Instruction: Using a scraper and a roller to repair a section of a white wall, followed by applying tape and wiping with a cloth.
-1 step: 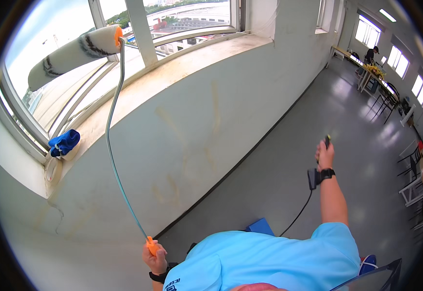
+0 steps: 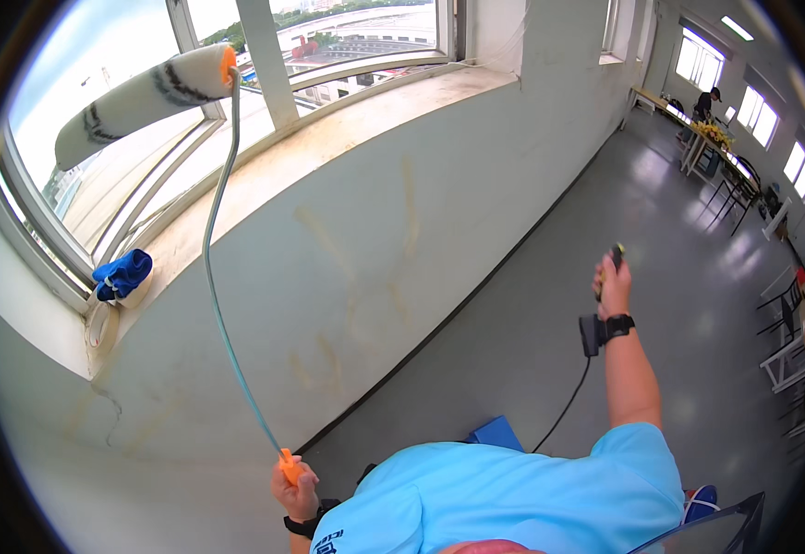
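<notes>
My left hand (image 2: pixel 297 491) is closed round the orange handle of a paint roller (image 2: pixel 217 268). Its long bent metal rod rises to a white, dark-streaked sleeve (image 2: pixel 148 103) with an orange end, held up in front of the window. Out over the grey floor, my right hand (image 2: pixel 615 286) grips a slim dark tool with yellow-green parts (image 2: pixel 617 254); its exact kind is too small to make out. A black band with a box and a cable (image 2: pixel 590 334) sits on that wrist.
On the sill (image 2: pixel 365 115) at left lie a folded blue cloth (image 2: pixel 123 271) and a roll of tape (image 2: pixel 102 325). The pale wall (image 2: pixel 328 268) has yellowish stains. A blue box (image 2: pixel 496 434) is near my body. Tables, chairs and another person (image 2: pixel 703 106) are farther off at right.
My right hand has shifted slightly left and farther out with the dark tool. The paint roller has barely moved, its sleeve a touch higher and to the right.
</notes>
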A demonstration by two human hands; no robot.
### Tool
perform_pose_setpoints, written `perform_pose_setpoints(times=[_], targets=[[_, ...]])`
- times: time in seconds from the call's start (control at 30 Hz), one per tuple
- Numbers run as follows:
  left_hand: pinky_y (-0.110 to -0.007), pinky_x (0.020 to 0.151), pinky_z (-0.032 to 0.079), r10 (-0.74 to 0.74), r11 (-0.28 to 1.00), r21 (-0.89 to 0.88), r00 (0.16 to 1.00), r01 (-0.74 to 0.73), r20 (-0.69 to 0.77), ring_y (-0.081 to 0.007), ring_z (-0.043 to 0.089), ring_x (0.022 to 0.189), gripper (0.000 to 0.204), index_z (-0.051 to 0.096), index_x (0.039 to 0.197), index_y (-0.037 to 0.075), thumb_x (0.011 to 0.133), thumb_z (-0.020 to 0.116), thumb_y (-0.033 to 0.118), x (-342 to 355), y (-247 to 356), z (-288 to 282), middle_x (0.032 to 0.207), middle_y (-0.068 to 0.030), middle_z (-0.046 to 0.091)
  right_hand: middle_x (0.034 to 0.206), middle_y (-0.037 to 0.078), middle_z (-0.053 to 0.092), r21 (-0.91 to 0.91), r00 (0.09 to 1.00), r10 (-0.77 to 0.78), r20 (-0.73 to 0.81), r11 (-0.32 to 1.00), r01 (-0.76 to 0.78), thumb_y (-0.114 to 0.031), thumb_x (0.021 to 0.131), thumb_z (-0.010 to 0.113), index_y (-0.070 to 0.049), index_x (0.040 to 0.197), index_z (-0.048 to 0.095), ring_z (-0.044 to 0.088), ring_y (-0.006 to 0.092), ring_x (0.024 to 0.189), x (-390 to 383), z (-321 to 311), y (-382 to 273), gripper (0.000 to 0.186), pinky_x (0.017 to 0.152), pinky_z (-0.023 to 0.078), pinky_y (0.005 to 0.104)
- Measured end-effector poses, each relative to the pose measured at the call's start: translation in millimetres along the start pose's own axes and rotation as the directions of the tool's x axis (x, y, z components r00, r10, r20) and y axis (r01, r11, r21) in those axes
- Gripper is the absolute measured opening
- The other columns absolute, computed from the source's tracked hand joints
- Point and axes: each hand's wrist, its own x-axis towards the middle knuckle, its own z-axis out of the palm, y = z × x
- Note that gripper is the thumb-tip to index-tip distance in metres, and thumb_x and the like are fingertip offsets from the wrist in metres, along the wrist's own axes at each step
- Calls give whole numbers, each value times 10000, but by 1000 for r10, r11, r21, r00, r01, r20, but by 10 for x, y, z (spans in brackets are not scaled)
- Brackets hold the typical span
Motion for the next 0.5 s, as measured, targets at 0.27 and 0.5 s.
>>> perform_pose_setpoints(times=[0.27, 0.5], targets=[[-191, 461, 401, -133, 989, -40, 968, 145, 214, -72, 483, 481, 245, 508, 941, 3, 794, 578, 187, 183, 215, 207, 576, -24, 510, 800, 41, 497, 375, 914, -135, 383, 927, -20, -104, 825, 487, -19, 1145, 416, 482, 95, 602, -398, 972, -924, 339, 495, 412, 221], [-200, 466, 410, -268, 961, 34, 902, 273, 340, -71, 494, 490, 230, 536, 938, -6, 767, 595, 135, 310, 116, 97, 596, -19, 533, 874, 43, 519, 249, 882, -355, 311, 926, 285, -158, 860, 490, -41, 1187, 423, 482, 78, 625, -612, 609, -1134, 354, 514, 414, 210]])
